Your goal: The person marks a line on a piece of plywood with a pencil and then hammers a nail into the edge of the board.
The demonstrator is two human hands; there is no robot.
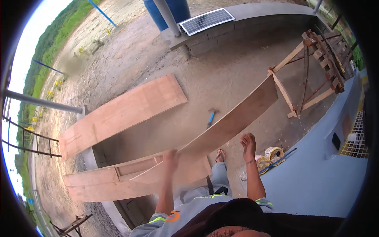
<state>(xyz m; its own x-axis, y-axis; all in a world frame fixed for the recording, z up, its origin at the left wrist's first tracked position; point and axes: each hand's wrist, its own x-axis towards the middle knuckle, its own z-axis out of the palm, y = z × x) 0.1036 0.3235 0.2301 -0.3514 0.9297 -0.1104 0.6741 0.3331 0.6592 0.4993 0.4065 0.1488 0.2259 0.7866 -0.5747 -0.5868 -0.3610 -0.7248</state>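
Note:
A long, narrow plywood strip (233, 122) stands tilted on edge in front of me, running from near my left hand up to the right. My left hand (170, 158), slightly blurred, grips its upper edge toward the near end. Raised beside the strip and apart from it, my right hand (248, 143) has its fingers curled together; whatever they may hold is too small to make out. Below the strip lies a plywood frame (94, 185) with a lengthwise opening, partly hidden by the strip. On the ground beyond is a hammer (212, 117) with a blue handle.
Another plywood sheet (126, 112) lies at left across a low concrete edge. At right stand a wooden trestle (284, 91), rolls of cord or wire (274, 154) and a light-blue wall (292, 181). A solar panel (207, 21) rests on the far ledge beside a blue barrel (179, 10).

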